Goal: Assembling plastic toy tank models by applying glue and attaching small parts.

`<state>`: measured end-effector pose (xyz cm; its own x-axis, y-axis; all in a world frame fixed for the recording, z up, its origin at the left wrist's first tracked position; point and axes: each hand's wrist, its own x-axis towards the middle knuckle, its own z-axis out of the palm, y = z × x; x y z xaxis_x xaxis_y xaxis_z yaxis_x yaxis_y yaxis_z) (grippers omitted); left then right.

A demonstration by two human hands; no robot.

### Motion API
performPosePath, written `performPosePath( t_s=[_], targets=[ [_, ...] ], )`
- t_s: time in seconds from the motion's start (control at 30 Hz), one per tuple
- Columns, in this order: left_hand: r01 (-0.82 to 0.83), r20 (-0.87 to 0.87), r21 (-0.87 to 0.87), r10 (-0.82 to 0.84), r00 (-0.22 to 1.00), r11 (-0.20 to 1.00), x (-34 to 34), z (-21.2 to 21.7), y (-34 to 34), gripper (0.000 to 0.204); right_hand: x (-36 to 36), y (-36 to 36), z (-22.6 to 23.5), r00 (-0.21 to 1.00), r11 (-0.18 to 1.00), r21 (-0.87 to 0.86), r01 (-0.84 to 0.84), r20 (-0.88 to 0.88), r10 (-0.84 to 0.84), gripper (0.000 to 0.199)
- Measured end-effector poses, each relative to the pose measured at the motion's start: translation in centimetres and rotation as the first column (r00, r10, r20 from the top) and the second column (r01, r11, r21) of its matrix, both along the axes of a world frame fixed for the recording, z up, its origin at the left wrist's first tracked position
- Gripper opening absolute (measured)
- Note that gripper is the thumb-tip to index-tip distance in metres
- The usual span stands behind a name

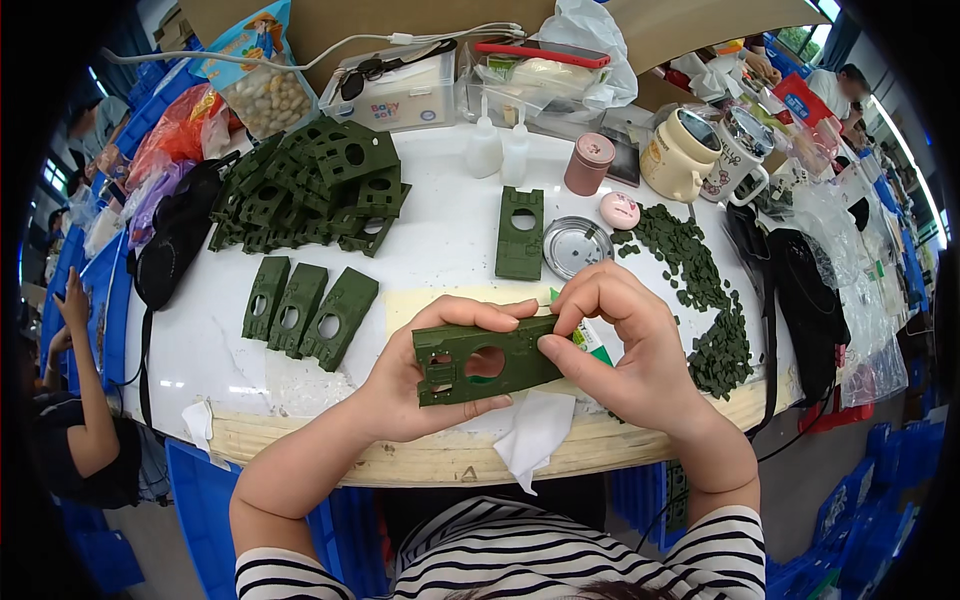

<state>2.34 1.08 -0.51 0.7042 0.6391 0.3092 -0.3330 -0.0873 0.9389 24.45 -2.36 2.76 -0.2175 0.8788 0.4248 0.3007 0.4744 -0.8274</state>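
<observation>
A dark green plastic tank hull part (528,368) with a large round hole is tilted in front of me, over the table's near edge. My left hand (400,390) is closed round its left end, fingers along the upper edge. At its right end, my right hand (635,350) pinches with thumb and index finger; whether a small piece is between them, I cannot tell. Behind that hand lies a partly hidden green-and-white tube (598,346). Another hull part (520,250) lies beyond, beside a round clear dish (578,248). Small green pieces (685,250) are scattered to the right.
Three hull parts (291,312) lie in a row at left, below a large heap of them (300,185). Two white squeeze bottles (515,152), a pink can (590,164) and mugs (680,155) stand at the back. White tissue (535,440) hangs over the front edge.
</observation>
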Motion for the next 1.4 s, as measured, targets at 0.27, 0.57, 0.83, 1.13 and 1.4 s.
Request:
performPosePath(
  t_s=[0.27, 0.57, 0.83, 1.13, 1.4],
  targets=[
    [-0.048, -0.012, -0.109, 0.047, 0.999, 0.993, -0.5, -0.3, 0.5, 0.061, 6.4, 0.7, 3.3, 0.918, 0.987, -0.153, 0.056, 0.396, 0.009, 0.017],
    [-0.033, 0.029, -0.130, 0.038, 0.999, 0.991, -0.5, -0.2, 0.8, 0.063, 8.0, 2.2, 0.1, 0.546, 0.906, -0.372, 0.204, 0.811, 0.210, 0.019],
    [-0.019, 0.012, -0.117, 0.020, 1.000, 0.993, -0.7, -0.2, 0.9, 0.064, 8.1, 3.5, -0.5, 0.707, 0.893, -0.402, 0.200, 0.690, 0.153, 0.012],
    [-0.001, 0.041, -0.195, 0.009, 0.999, 0.981, -0.5, -0.1, 0.8, 0.066, 8.3, 4.0, -1.0, 0.735, 0.908, -0.396, 0.135, 0.655, 0.177, 0.008],
    [0.010, 0.014, -0.427, -0.004, 1.000, 0.904, -0.5, 0.4, 0.2, 0.084, 6.5, 3.3, 0.1, 0.961, 0.982, -0.157, 0.104, 0.272, -0.058, 0.011]
  ],
)
